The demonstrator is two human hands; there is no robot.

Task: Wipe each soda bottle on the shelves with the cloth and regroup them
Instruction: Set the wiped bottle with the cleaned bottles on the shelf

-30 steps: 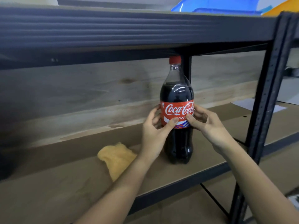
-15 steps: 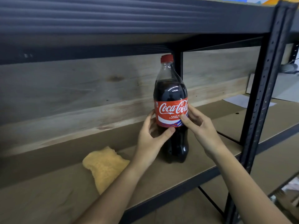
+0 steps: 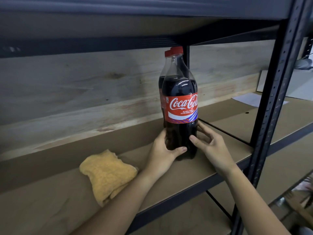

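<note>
A dark cola bottle (image 3: pixel 181 92) with a red label and red cap stands upright on the brown shelf board (image 3: pixel 169 173). A second, similar bottle (image 3: pixel 163 78) stands right behind it, mostly hidden. My left hand (image 3: pixel 162 150) grips the front bottle's lower body from the left, thumb across its front. My right hand (image 3: pixel 211 146) holds the same bottle low on its right side, with the thumb on the front and the fingers behind it. A crumpled yellow cloth (image 3: pixel 106 173) lies on the shelf to the left of my left forearm, touched by neither hand.
A black metal upright (image 3: pixel 274 102) stands to the right of the bottles, and a dark shelf beam (image 3: pixel 135 43) runs close above the caps. A pale wooden wall (image 3: pixel 84 92) backs the shelf. A sheet of white paper (image 3: pixel 250 99) lies on the neighbouring shelf to the right.
Both hands have slid down from the label to the bottle's lower body. A second bottle has come into view directly behind the front one. The view has shifted closer and lower.
</note>
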